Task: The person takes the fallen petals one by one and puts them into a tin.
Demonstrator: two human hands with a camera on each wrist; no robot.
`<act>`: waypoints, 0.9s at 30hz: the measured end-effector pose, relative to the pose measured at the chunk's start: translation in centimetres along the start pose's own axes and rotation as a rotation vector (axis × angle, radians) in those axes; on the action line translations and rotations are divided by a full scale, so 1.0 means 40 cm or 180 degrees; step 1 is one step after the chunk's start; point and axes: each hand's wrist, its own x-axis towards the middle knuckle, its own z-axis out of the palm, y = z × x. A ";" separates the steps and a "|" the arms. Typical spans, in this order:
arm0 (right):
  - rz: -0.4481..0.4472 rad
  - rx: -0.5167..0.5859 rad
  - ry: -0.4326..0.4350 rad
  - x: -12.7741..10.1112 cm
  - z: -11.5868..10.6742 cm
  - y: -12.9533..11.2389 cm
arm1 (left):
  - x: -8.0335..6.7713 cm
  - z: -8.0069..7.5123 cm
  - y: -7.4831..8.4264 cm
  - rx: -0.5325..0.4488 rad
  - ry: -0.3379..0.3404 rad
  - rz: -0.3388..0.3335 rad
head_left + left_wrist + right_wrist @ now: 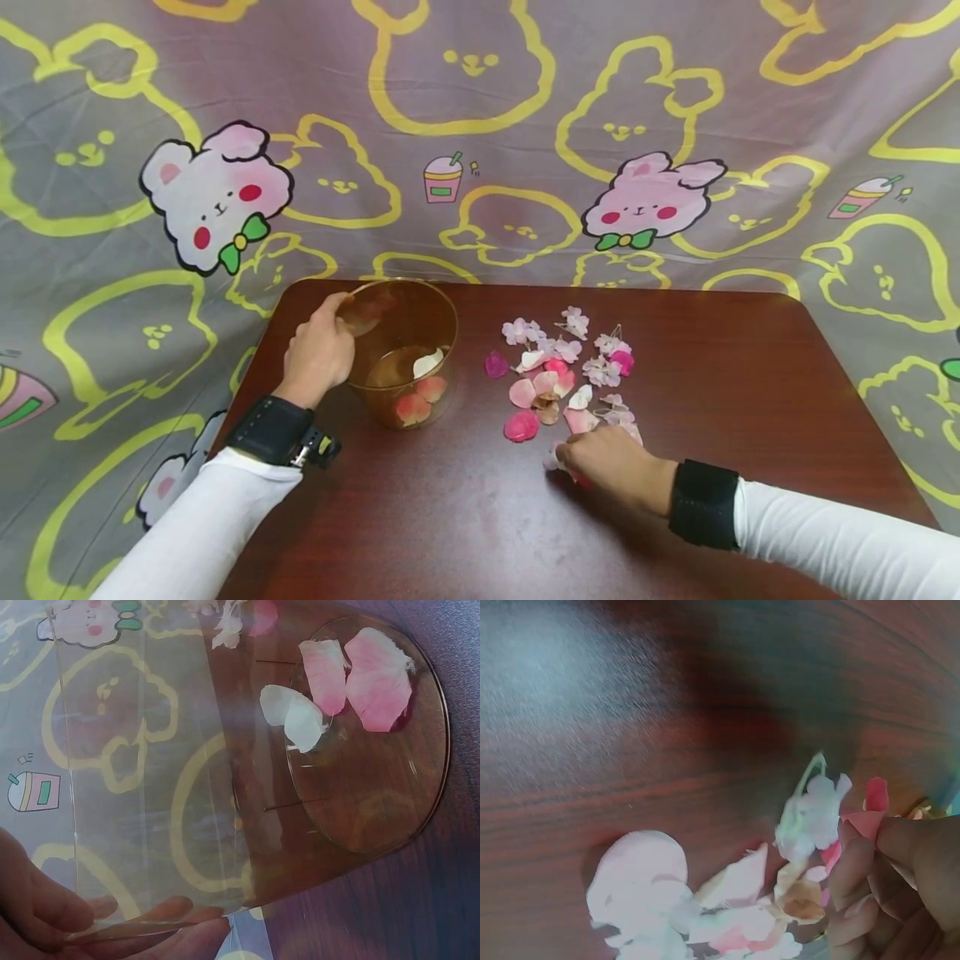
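Observation:
A clear amber plastic cup (401,354) stands on the dark wooden table (465,517), with pink and white petals (352,682) lying on its bottom. My left hand (318,350) grips the cup's rim (150,922) on the left side. A scatter of pink and white fabric petals and small blossoms (566,375) lies to the right of the cup. My right hand (611,467) rests at the near edge of that scatter, its fingers (870,885) curled and pinching a pink petal (866,821) beside a pale blossom (814,817).
A grey cloth printed with yellow bunny outlines and pink bunnies (645,204) hangs behind and around the table. The table's front half is bare wood. Its edges fall away at left (247,367) and right (862,392).

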 end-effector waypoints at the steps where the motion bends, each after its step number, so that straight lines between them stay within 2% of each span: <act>1: 0.0011 -0.0017 0.0013 0.002 -0.003 -0.001 | 0.000 0.000 0.000 -0.0002 0.0003 0.0000; 7: 0.0035 -0.0135 0.0138 0.014 -0.014 -0.006 | -0.001 0.001 -0.001 -0.0015 0.0009 -0.0002; 19: -0.0070 -0.0123 0.0253 0.049 -0.052 -0.020 | -0.001 0.001 0.000 -0.0002 0.0008 0.0014; 27: -0.0229 -0.0210 0.0541 0.074 -0.066 -0.029 | 0.000 0.004 -0.006 0.0013 0.0026 0.0045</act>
